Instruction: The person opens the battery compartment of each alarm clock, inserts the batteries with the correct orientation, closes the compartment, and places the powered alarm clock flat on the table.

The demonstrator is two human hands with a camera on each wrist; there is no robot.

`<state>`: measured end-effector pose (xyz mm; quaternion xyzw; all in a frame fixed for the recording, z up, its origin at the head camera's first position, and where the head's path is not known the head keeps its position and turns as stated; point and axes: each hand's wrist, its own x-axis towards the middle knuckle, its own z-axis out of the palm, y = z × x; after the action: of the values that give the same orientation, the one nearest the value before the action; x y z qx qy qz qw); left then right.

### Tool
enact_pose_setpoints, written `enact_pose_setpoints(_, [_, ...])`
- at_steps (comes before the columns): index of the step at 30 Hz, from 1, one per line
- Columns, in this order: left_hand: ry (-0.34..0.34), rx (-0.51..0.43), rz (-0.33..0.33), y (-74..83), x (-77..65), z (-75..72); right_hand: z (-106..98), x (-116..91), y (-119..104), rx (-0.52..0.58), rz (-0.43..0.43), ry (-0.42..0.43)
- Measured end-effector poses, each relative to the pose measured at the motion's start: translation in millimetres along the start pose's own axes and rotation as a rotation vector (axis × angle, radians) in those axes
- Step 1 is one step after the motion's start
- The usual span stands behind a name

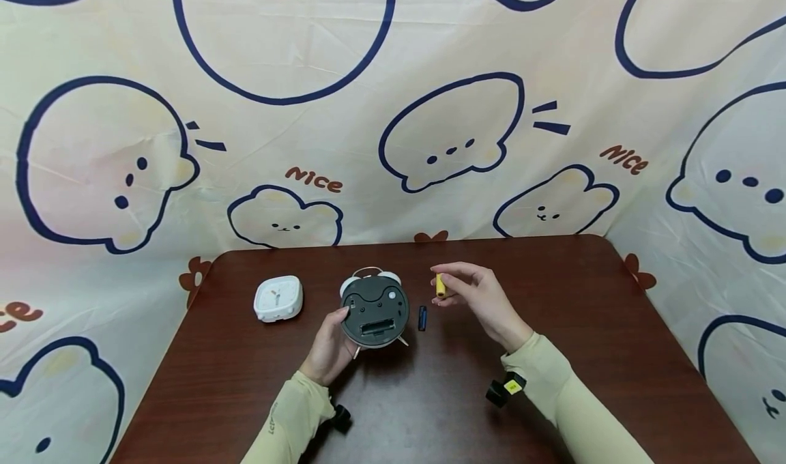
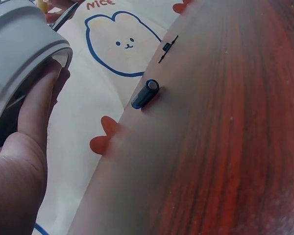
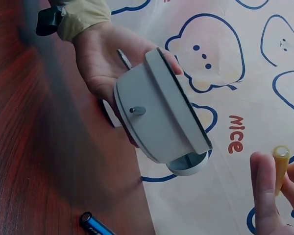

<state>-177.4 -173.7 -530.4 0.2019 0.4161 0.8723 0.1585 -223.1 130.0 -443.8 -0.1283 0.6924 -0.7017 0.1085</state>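
My left hand point(image 1: 329, 349) holds a twin-bell alarm clock point(image 1: 374, 297) by its left side, thumb on the dark back. That back faces the head camera, and its battery slot point(image 1: 377, 327) shows as an uncovered recess. In the right wrist view the clock's white case point(image 3: 152, 107) appears from the side, with a short metal leg. My right hand point(image 1: 475, 297) pinches a yellow battery point(image 1: 440, 286) between thumb and fingers, apart from the clock and above the table. Between the hands, a dark blue battery point(image 1: 422, 318) lies on the table.
A white rounded-square object point(image 1: 278, 298) sits at the table's left. The left wrist view shows a small thin black piece point(image 2: 167, 48) beyond the blue battery. Patterned cloth point(image 1: 430, 123) hangs along the brown table's point(image 1: 479, 416) back edge and both sides.
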Motion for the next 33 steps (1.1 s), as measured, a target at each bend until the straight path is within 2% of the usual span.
enact_pose_setpoints(4, [-0.005, 0.003, 0.001, -0.3, 0.3, 1.4, -0.6, -0.3, -1.4, 0.038, 0.049, 0.004])
enact_pose_setpoints(10, [-0.020, 0.004, 0.005, -0.4, 0.9, 1.3, -3.1, 0.8, 0.1, 0.095, 0.074, -0.002])
enact_pose_setpoints(25, [-0.007, -0.004, 0.006, -2.4, 2.7, 2.5, -3.5, -0.7, -0.2, 0.108, 0.122, 0.040])
enact_pose_setpoints(33, [-0.006, -0.005, 0.010, -2.9, 3.1, 2.6, -5.1, 0.2, 2.0, 0.109, 0.108, 0.043])
